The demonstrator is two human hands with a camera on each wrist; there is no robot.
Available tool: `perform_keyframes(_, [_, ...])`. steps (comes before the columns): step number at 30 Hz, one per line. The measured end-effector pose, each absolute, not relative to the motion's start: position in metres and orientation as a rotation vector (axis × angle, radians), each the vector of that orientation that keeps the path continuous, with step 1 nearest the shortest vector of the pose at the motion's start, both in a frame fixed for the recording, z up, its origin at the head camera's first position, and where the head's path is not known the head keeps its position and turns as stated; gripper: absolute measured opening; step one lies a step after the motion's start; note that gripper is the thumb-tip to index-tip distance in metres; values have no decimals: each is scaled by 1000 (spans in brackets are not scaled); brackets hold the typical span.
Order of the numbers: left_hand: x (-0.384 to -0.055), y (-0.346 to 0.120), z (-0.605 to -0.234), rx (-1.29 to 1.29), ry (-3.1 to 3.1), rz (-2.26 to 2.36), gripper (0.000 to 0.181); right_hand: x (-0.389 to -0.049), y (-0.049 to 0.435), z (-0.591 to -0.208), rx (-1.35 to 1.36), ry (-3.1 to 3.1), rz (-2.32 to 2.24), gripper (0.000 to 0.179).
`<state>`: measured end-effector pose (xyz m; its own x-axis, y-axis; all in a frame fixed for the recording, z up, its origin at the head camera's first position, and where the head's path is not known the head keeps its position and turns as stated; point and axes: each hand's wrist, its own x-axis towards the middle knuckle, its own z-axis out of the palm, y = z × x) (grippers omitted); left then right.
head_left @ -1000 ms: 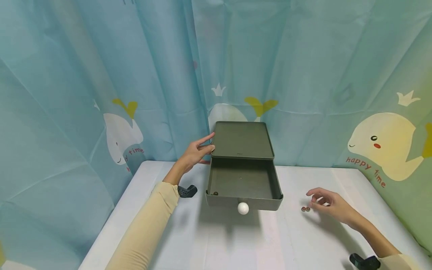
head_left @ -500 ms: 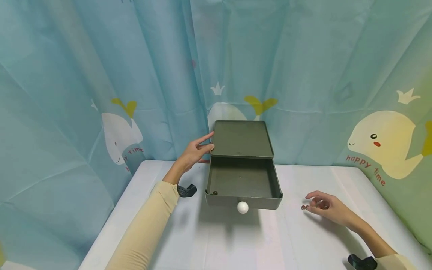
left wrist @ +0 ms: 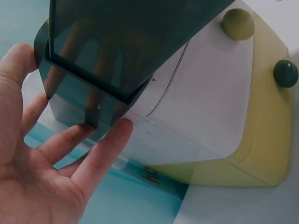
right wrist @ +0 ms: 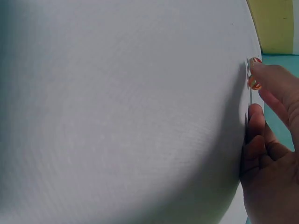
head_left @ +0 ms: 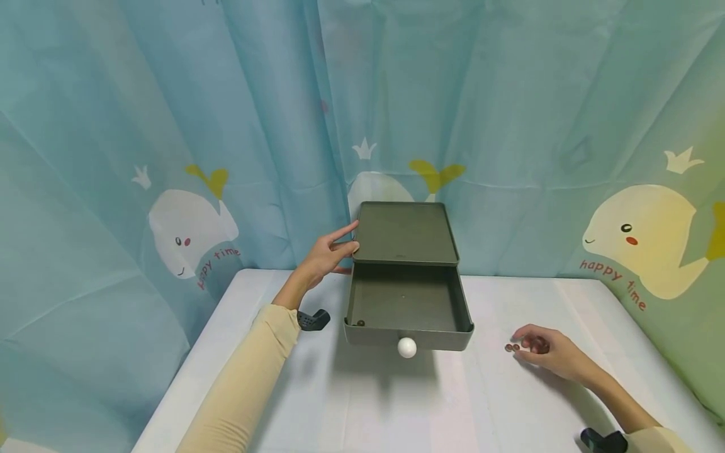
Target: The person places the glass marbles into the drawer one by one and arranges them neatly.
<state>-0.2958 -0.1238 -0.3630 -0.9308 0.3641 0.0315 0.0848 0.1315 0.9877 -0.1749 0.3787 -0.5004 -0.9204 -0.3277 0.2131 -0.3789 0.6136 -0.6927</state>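
My left hand (head_left: 323, 258) rests its spread fingers against the left side of a dark green drawer cabinet (head_left: 404, 233). In the left wrist view, that hand's fingertips touch the green section's side. The cabinet's top drawer (head_left: 408, 340), with a white knob (head_left: 406, 347), is pulled out. A small dark marble (head_left: 360, 323) lies in its front left corner; something similar beside it is partly hidden. On the table at right, my right hand (head_left: 549, 352) curves its fingers around two swirled marbles (head_left: 508, 347). In the right wrist view a fingertip overlaps one marble (right wrist: 254, 82).
Below the green section are a white drawer (left wrist: 196, 93) and a yellow one (left wrist: 268, 107), both with knobs. The white table (head_left: 391, 409) carries the cabinet near its back edge. A blue-green curtain (head_left: 510, 94) printed with whales hangs close behind and at both sides.
My right hand has lowered slightly toward the table, its thumb and index finger coming around the two marbles. The left hand and the pulled-out drawer stay put.
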Motion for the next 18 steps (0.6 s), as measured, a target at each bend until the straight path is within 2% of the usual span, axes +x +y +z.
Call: perform_keyframes(18, [-296, -124, -364, 444, 2187, 1891, 60, -171, 375, -501, 548, -2761, 1132, 17])
